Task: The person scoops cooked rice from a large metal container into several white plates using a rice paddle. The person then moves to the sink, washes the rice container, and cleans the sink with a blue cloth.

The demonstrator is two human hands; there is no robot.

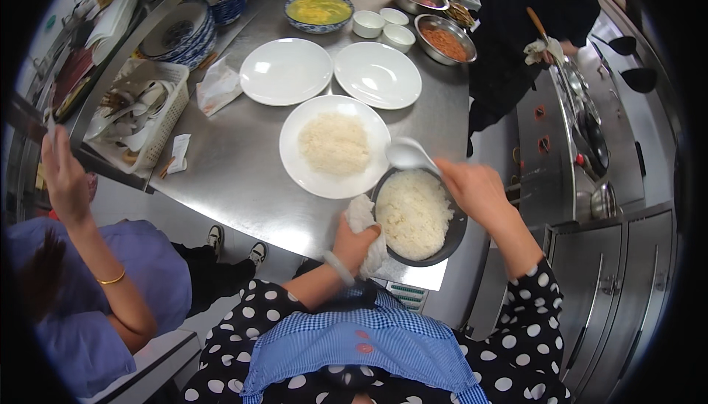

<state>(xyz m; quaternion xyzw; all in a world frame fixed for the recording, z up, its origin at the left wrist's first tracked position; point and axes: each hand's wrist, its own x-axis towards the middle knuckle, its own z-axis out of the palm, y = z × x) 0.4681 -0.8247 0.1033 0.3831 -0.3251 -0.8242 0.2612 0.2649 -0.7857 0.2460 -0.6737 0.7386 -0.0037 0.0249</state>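
Note:
Cooked white rice (414, 213) fills much of a dark round pot (454, 238) at the table's near right corner. My left hand (354, 243) is closed around a white cloth (367, 232) against the pot's left rim. In my right hand (473, 188) is a white rice spoon (408, 154), its bowl above the gap between the pot and a white plate (293, 166). A mound of rice (335, 143) lies on that plate. Behind it stand two bare white plates, a left one (286, 72) and a right one (378, 75). My right hand looks blurred.
A patterned bowl of yellow liquid (319, 12), small white bowls (368, 24) and a steel bowl of reddish food (444, 39) stand at the back. A utensil basket (166, 122) sits left. One person (99, 293) is at left; another (531, 33) stands at the back right.

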